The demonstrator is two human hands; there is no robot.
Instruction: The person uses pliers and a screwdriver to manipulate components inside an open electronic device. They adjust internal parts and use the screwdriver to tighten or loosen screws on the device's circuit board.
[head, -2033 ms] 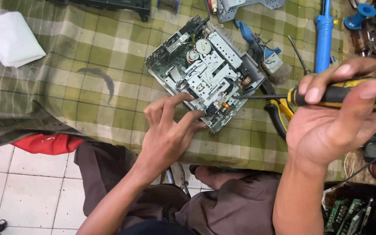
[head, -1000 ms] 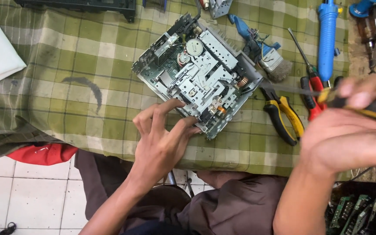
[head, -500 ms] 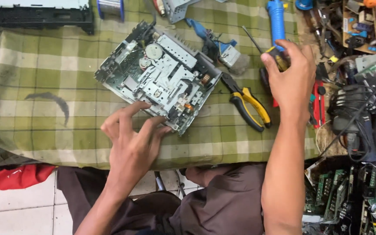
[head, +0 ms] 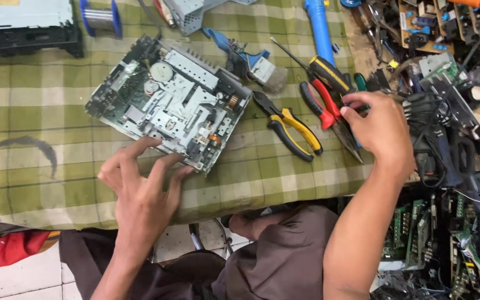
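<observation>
Green checked cloth (head: 40, 111) covers the bench, with the bare metal drive chassis (head: 168, 103) sitting on it at an angle. Left hand (head: 143, 186) – fingers spread, gripping nothing – presses the chassis's near edge. Right hand (head: 379, 130) hangs loosely curled over the red-handled pliers (head: 320, 108) (can't tell if it's touching). Yellow-handled pliers (head: 290, 130) lie between.
</observation>
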